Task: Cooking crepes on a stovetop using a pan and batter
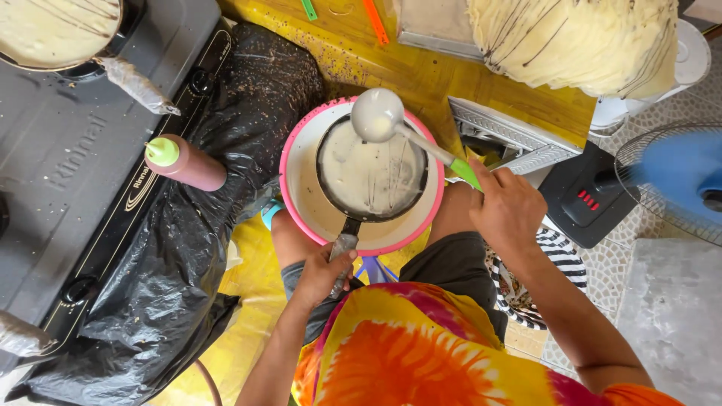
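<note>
My left hand [325, 272] grips the handle of a small black pan [371, 179] coated with pale batter, held over a pink-rimmed basin [301, 192] of batter. My right hand [505, 204] holds a ladle [376, 114] by its green handle. The ladle's batter-covered bowl hovers above the pan's far edge.
A grey gas stove [68, 150] with another batter-filled pan [53, 30] stands at left, edged by black plastic sheeting [180, 256]. A brown squeeze bottle with a green cap [184, 162] lies on it. A stack of thin pale crepes [579, 41] sits at top right. A blue fan [673, 180] spins at right.
</note>
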